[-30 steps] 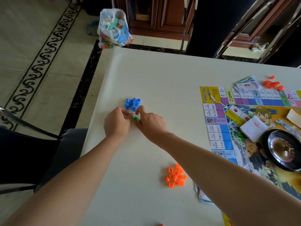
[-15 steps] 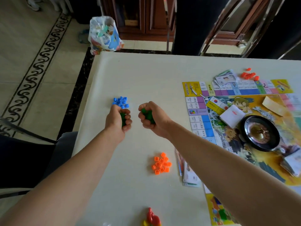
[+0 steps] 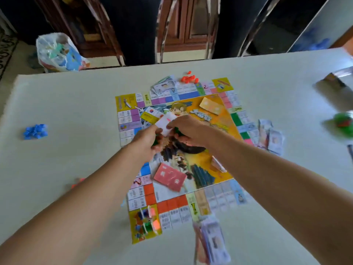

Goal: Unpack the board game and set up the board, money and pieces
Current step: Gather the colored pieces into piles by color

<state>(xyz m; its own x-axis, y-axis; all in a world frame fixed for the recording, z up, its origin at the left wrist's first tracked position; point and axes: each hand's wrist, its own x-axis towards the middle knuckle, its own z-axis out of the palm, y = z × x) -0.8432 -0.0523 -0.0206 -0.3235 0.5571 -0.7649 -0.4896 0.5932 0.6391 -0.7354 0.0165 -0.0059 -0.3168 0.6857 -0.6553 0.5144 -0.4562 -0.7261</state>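
The colourful game board (image 3: pixel 208 203) lies flat in the middle of the white table (image 3: pixel 76 104). Both my hands hover over its centre, each curled round a fistful of small green pieces. My left hand (image 3: pixel 147 140) shows green at its fingers; my right hand (image 3: pixel 188 131) does too. A white card stack (image 3: pixel 165 122) lies just under them, and the black roulette wheel (image 3: pixel 191 148) is mostly hidden by my right hand. A pile of blue pieces (image 3: pixel 35 131) sits far left. Red-orange pieces (image 3: pixel 189 78) lie at the board's far edge.
Paper money lies at the board's right edge (image 3: pixel 269 136) and near edge (image 3: pixel 212 241). A red card stack (image 3: pixel 170 176) and a yellow one (image 3: pixel 211 105) rest on the board. A plastic bag (image 3: pixel 57 52) stands on the floor beyond the table. Something green and blurred (image 3: pixel 343 123) sits far right.
My two hands, holding green pieces, moved right from beside the blue pile to above the board's centre. The view swung right, so the board now fills the middle.
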